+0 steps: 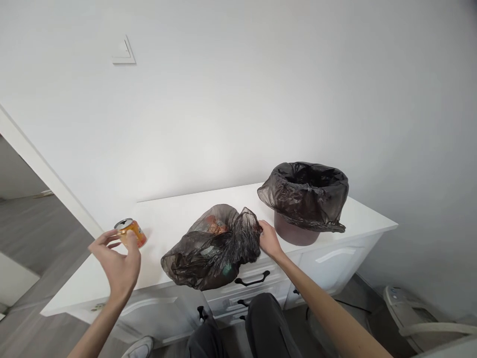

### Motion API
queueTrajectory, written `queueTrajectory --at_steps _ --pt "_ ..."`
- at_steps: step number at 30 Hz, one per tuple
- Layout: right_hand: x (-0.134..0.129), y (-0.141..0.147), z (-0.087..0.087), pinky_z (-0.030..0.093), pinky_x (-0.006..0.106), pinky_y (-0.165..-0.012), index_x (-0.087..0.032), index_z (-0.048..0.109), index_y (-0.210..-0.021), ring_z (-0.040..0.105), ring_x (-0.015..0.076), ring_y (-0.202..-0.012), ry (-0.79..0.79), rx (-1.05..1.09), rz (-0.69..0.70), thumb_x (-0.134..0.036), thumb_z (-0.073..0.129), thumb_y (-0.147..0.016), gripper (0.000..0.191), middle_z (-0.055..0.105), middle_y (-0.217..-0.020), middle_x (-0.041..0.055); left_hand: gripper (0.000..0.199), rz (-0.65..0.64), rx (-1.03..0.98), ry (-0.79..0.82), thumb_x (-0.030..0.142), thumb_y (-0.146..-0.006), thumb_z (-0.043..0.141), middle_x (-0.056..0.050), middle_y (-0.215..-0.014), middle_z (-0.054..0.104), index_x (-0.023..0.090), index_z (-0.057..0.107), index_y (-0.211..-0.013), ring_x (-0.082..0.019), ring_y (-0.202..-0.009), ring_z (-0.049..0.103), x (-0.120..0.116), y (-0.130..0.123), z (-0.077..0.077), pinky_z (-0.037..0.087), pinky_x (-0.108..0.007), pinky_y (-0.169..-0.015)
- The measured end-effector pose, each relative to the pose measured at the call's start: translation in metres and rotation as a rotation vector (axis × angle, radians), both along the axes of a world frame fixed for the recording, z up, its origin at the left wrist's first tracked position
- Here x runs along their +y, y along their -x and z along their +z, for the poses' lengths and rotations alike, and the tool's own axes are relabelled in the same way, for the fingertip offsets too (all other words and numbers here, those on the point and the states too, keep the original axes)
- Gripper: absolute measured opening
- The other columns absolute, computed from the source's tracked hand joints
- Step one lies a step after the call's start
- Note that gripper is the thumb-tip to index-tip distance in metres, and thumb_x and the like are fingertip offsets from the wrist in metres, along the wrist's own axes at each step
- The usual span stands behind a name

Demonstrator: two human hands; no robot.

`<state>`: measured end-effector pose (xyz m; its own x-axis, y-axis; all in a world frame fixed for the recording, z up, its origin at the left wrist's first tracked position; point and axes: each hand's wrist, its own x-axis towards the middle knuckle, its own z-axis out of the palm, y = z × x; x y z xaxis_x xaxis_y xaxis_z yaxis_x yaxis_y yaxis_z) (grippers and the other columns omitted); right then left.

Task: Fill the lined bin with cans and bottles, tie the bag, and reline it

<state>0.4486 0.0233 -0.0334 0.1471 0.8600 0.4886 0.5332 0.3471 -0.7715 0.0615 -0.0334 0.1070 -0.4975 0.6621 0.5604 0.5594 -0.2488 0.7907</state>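
An orange can point(138, 233) with an opened top is at the left of the white cabinet top, with my left hand point(119, 258) around its near side, thumb and fingers on it. A filled black plastic bag point(208, 248) lies near the front edge, several coloured items showing dimly through it. Its bunched neck is pinched by my right hand point(269, 239). Just right of that hand stands a brownish bin point(296, 234), lined with another black bag point(309, 199) folded over its rim. The inside of the bin is dark.
The white cabinet point(175, 194) has drawers with black handles point(252, 279) below its front edge. A wall with a switch point(124, 52) rises behind it. On the floor at the lower right is a pale appliance point(410, 308).
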Motion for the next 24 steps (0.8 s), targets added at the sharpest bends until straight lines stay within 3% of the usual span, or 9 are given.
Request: queueTrajectory --at_steps 1,2,4,6,8,11,15,20,24 --pt "0.001 0.0 -0.001 0.036 0.029 -0.067 -0.024 0.051 -0.071 0.052 0.0205 -0.073 -0.001 -0.002 0.001 -0.018 0.045 -0.078 0.011 0.058 -0.076 0.0019 0.039 -0.011 0.122 -0.065 0.05 -0.089 0.063 -0.011 -0.122 0.06 0.023 0.051 -0.115 -0.036 -0.129 0.056 -0.011 -0.014 0.007 0.054 -0.048 -0.101" --pt "0.001 -0.001 -0.001 0.036 0.029 -0.067 -0.024 0.052 -0.071 0.052 0.0206 -0.073 -0.001 -0.003 0.002 -0.018 0.045 -0.078 0.011 0.058 -0.076 0.002 0.032 -0.106 0.26 -0.063 0.051 -0.091 0.062 -0.008 -0.111 0.065 0.024 0.057 -0.108 -0.033 -0.117 0.062 -0.021 -0.028 0.013 0.056 -0.046 -0.097" --pt "0.002 -0.002 -0.002 0.037 0.03 -0.068 -0.024 0.053 -0.072 0.053 0.0209 -0.074 -0.002 -0.005 0.005 -0.017 0.046 -0.078 0.012 0.06 -0.077 0.0026 0.028 -0.43 0.543 0.075 0.052 -0.095 0.056 -0.006 -0.098 0.071 0.027 0.066 -0.099 -0.03 -0.101 0.068 -0.037 -0.052 0.022 0.06 -0.043 -0.09" --pt "0.002 -0.002 -0.001 0.038 0.03 -0.069 -0.024 0.055 -0.073 0.054 0.0215 -0.075 -0.003 -0.003 0.007 -0.017 0.047 -0.078 0.012 0.062 -0.079 0.0036 0.03 -0.737 0.779 0.233 0.045 -0.101 0.048 -0.008 -0.108 0.076 0.03 0.073 -0.107 -0.03 -0.106 0.071 -0.043 -0.069 0.023 0.06 -0.043 -0.096" --pt "0.001 -0.002 0.0 0.04 0.03 -0.072 -0.023 0.058 -0.074 0.056 0.0222 -0.077 -0.006 0.001 0.007 -0.016 0.049 -0.078 0.013 0.065 -0.082 0.0048 0.039 -0.877 0.968 0.271 0.029 -0.102 0.041 -0.009 -0.133 0.072 0.031 0.071 -0.128 -0.029 -0.125 0.066 -0.038 -0.08 0.018 0.053 -0.048 -0.11" --pt "0.001 -0.002 0.001 0.041 0.03 -0.073 -0.023 0.063 -0.078 0.058 0.0233 -0.08 -0.01 0.004 0.007 -0.014 0.051 -0.076 0.014 0.067 -0.085 0.0059 0.062 -0.884 1.179 0.191 0.008 -0.094 0.041 -0.008 -0.159 0.054 0.032 0.057 -0.149 -0.029 -0.151 0.046 -0.021 -0.089 0.008 0.039 -0.058 -0.123" --pt "0.002 -0.003 0.001 0.041 0.03 -0.075 -0.023 0.062 -0.078 0.059 0.0233 -0.083 -0.008 -0.004 0.011 -0.011 0.05 -0.073 0.018 0.067 -0.087 0.0059 0.071 -0.911 1.352 0.145 0.004 -0.083 0.058 -0.007 -0.17 0.039 0.034 0.057 -0.147 -0.036 -0.162 0.024 -0.006 -0.103 0.004 0.03 -0.065 -0.126" --pt "0.004 -0.003 -0.001 0.039 0.029 -0.073 -0.023 0.058 -0.077 0.058 0.0221 -0.082 0.003 -0.009 0.006 -0.009 0.047 -0.071 0.019 0.064 -0.085 0.0046 0.049 -0.817 1.479 0.081 0.01 -0.078 0.072 -0.019 -0.161 0.047 0.02 0.068 -0.126 -0.041 -0.156 0.033 -0.003 -0.133 -0.006 0.032 -0.064 -0.126" --pt "0.004 -0.003 0.0 0.038 0.028 -0.07 -0.022 0.06 -0.078 0.058 0.0207 -0.079 0.012 0.004 -0.002 -0.009 0.048 -0.071 0.019 0.063 -0.083 0.0031 0.032 -0.72 1.539 0.023 0.013 -0.082 0.069 -0.017 -0.151 0.056 0.018 0.07 -0.114 -0.039 -0.152 0.038 0.003 -0.145 -0.022 0.031 -0.062 -0.127"
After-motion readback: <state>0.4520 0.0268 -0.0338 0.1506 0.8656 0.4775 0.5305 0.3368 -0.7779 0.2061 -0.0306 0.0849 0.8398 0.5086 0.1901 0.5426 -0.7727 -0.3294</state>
